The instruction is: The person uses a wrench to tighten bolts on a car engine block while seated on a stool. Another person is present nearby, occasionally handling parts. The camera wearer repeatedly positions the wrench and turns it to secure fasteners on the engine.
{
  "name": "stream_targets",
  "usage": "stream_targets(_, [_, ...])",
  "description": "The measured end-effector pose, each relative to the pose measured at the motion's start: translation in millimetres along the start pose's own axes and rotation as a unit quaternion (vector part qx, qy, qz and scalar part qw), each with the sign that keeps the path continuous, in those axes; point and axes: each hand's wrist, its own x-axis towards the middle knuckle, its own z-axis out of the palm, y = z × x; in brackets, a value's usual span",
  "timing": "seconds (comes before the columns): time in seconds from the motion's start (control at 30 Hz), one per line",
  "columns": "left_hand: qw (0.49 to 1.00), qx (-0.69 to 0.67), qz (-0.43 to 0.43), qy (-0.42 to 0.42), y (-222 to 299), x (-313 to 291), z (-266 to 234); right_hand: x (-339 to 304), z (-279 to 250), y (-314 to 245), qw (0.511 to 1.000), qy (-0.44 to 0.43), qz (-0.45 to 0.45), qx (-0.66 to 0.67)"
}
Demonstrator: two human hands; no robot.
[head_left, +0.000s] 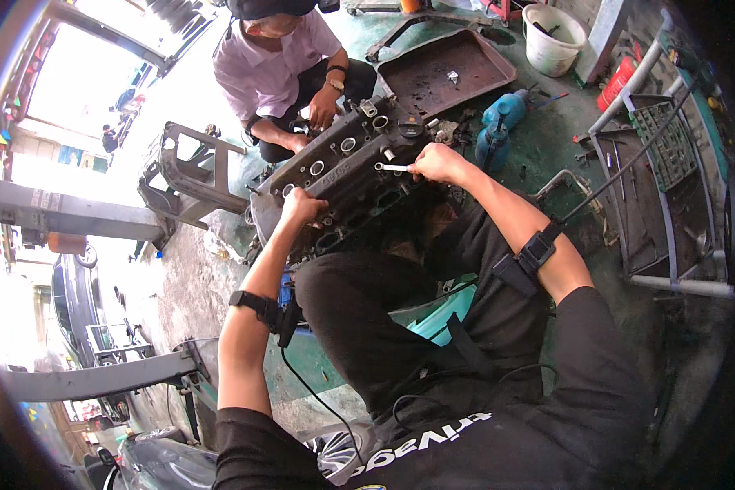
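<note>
A dark, greasy engine (359, 175) with a ribbed valve cover and round ports lies in front of my knees. Held in my right hand (439, 163), a small silver wrench (392, 167) reaches over the right part of the cover, its ring end pointing left. My left hand (304, 209) rests on the left end of the engine, fingers curled in against the cover; whatever they may grip is hidden. Across the engine a person in a pale shirt (282, 61) crouches, with one hand (325, 106) above its far side and the other low beside it.
Behind the engine lies a brown drip tray (449, 73). Blue bottles (496, 131) stand to the right, near a white bucket (554, 39) and a red extinguisher (619, 84). A metal tool rack (670, 163) fills the right side. Grey lift arms (73, 208) extend from the left.
</note>
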Motion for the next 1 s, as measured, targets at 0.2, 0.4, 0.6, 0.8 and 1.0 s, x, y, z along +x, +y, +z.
stream_targets(0.2, [0.937,0.259,0.19,0.136,17,-11,20,-17,48,-14,0.923,-0.165,0.11,0.329])
stream_targets(0.4, [0.94,0.235,0.202,0.144,18,-38,23,-22,112,-33,0.8,-0.237,0.082,0.545])
stream_targets(0.6, [0.961,0.119,0.189,0.163,4,-51,32,-44,104,-29,0.884,-0.275,-0.026,0.378])
stream_targets(0.8, [0.965,0.121,0.154,0.175,-4,-51,42,-31,72,-13,0.941,-0.003,0.025,0.337])
stream_targets(1.0, [0.975,0.145,0.11,0.125,-4,-50,41,-38,86,-12,0.925,-0.057,0.05,0.372])
